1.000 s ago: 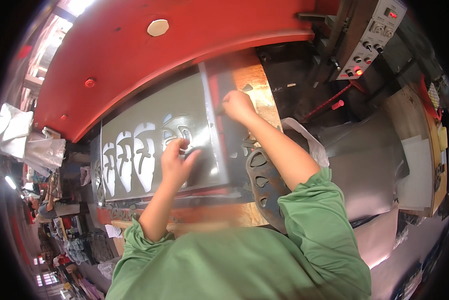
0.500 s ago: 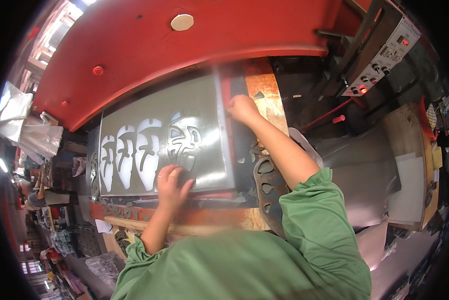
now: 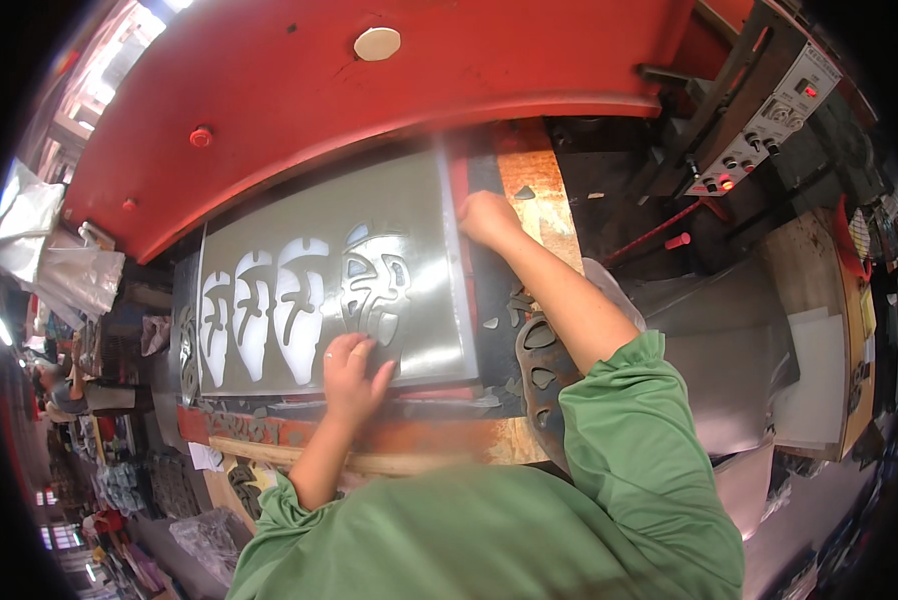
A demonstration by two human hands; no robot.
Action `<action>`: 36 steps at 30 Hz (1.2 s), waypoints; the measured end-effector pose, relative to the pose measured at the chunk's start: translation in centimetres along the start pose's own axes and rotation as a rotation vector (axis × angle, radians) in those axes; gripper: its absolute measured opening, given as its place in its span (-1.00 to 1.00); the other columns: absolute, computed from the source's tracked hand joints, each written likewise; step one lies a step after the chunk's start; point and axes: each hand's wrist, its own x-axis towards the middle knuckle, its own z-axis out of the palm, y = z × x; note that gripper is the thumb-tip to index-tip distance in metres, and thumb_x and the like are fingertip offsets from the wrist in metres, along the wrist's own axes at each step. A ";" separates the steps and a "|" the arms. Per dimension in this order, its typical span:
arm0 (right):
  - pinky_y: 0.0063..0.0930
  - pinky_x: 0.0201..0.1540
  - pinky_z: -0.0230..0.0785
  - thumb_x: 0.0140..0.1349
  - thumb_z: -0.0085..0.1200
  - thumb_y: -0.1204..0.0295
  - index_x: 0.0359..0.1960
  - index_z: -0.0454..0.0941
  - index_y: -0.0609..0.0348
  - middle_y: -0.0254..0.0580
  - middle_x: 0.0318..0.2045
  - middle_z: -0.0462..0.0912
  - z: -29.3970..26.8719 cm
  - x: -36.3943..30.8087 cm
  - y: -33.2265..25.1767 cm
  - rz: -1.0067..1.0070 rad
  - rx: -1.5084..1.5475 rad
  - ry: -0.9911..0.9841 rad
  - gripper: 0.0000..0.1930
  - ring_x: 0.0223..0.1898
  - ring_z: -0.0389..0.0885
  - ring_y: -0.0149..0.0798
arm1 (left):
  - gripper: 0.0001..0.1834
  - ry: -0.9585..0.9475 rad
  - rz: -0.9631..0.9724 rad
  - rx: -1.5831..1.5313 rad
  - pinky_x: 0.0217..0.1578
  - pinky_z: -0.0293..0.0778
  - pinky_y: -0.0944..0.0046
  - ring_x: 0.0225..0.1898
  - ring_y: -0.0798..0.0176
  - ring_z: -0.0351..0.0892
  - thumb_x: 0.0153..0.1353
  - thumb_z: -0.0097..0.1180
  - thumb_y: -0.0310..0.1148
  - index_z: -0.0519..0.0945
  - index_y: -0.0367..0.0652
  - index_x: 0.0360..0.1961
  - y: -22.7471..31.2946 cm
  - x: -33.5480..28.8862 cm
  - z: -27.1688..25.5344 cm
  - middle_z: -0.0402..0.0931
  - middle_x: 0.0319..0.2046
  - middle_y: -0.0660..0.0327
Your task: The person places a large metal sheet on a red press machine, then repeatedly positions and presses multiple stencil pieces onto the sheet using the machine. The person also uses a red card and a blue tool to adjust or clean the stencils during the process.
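A dark grey sheet (image 3: 419, 200) lies on the work bed in front of me, with three white mask-like cutouts (image 3: 255, 315) in its left half. To their right sits a shiny openwork shape (image 3: 376, 280), which looks like a metal cutting die. My left hand (image 3: 354, 382) is by the lower end of this shape, thumb apart from the slightly bent fingers. My right hand (image 3: 489, 218) is closed at the sheet's right edge; what its fingers pinch is hidden.
A red machine beam (image 3: 299, 70) spans the far side. A control panel (image 3: 759, 135) with lit indicators stands far right. Near my right forearm lies a dark piece with several holes (image 3: 541, 380), among grey scraps. At left hang plastic bags (image 3: 39, 230); a person (image 3: 69, 390) stands beyond.
The view has shifted slightly. My left hand stays by the lower end of the shape, and my right hand keeps its place, closed at the sheet's right edge.
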 end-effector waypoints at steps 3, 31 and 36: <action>-0.19 0.00 0.49 0.09 0.10 0.49 -0.27 0.71 0.06 -0.05 -0.21 0.71 0.0 -0.9 0.1 -0.066 0.055 0.027 -0.81 -0.09 0.65 0.01 | -0.58 0.000 0.004 0.002 0.00 0.41 0.01 -0.05 -0.13 0.46 -0.08 0.40 -0.40 0.56 -0.24 -0.16 0.0 0.0 0.0 0.51 -0.11 -0.01; -0.20 -0.03 0.49 -0.04 0.28 0.46 -0.10 0.59 0.20 0.00 -0.20 0.67 -4.8 -11.0 5.0 -0.278 -0.161 -0.269 -0.61 -0.09 0.64 0.01 | -0.62 0.022 -0.003 0.024 -0.01 0.42 0.03 -0.06 -0.11 0.48 -0.04 0.37 -0.40 0.57 -0.25 -0.17 0.2 -0.2 0.3 0.52 -0.12 0.00; -0.33 -0.17 0.52 -0.04 0.34 0.46 -0.19 0.59 0.25 -0.05 -0.32 0.68 -7.4 -10.9 6.6 -0.211 0.127 -0.019 -0.66 -0.25 0.70 -0.13 | -0.59 0.037 0.004 0.035 0.00 0.41 0.01 -0.05 -0.07 0.50 -0.07 0.38 -0.37 0.60 -0.23 -0.15 0.1 -0.3 0.5 0.53 -0.11 0.04</action>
